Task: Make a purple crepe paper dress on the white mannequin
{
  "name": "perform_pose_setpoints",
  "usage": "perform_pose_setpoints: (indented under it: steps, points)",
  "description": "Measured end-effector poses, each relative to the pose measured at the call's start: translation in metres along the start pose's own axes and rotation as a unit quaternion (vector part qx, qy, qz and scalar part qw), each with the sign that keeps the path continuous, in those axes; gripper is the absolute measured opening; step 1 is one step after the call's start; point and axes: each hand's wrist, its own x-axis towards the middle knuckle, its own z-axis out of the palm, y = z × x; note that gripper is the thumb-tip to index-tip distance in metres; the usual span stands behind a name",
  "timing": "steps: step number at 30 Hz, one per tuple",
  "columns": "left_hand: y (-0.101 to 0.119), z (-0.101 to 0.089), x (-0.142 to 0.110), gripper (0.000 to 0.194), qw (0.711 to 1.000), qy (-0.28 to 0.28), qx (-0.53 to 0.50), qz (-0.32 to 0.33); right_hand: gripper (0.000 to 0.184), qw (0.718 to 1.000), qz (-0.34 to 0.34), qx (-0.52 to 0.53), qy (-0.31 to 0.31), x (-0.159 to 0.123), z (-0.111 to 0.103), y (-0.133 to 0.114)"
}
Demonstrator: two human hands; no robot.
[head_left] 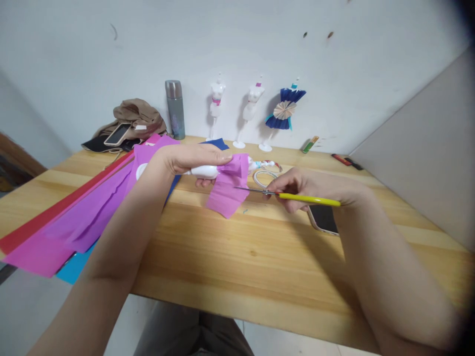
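My left hand (202,157) is closed around a small white dress-form mannequin (205,171), held sideways above the table. A piece of pink crepe paper (228,195) wraps the mannequin's upper part, and a loose flap hangs below it. My right hand (293,188) grips scissors (308,199) with yellow handles. Their metal blades point left and lie at the hanging flap; whether they touch it I cannot tell. Behind the blades a roll of white tape (264,179) rests on the table.
Sheets of coloured crepe paper (74,222) spread over the table's left side. A thermos (175,111), two white mannequins (217,101) (252,104) and one in blue paper (284,111) stand along the wall. A phone (323,218) lies by my right wrist; a brown cap (137,116) sits back left.
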Motion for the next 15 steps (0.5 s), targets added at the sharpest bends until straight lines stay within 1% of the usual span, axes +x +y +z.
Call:
perform_pose_setpoints:
  steps: [3,5,7,9,11,15]
  points:
    - [-0.0006,-0.0003,0.0004,0.057,1.000,0.004,-0.002,-0.003,0.012,1.000,-0.006,-0.030,-0.006,-0.0010,-0.0013,0.0007]
    - [-0.0017,-0.0011,0.0007,0.057,1.000,0.006,-0.002,-0.001,0.013,0.997,-0.045,-0.063,-0.020,-0.0019,-0.0024,0.0009]
    - [-0.0027,-0.0018,0.0009,0.057,1.000,0.006,-0.003,0.002,0.019,0.990,-0.101,-0.091,-0.029,-0.0022,-0.0032,0.0008]
    - [-0.0034,-0.0021,0.0008,0.057,1.000,0.006,-0.002,0.004,0.026,0.984,-0.139,-0.105,-0.032,-0.0019,-0.0034,0.0005]
    - [-0.0036,-0.0019,0.0005,0.057,1.000,0.010,-0.009,0.006,0.031,0.983,-0.143,-0.107,-0.034,-0.0011,-0.0031,0.0003]
    - [-0.0042,-0.0011,0.0002,0.054,0.999,0.017,-0.029,0.002,0.034,0.985,-0.130,-0.106,-0.032,0.0004,-0.0016,-0.0006]
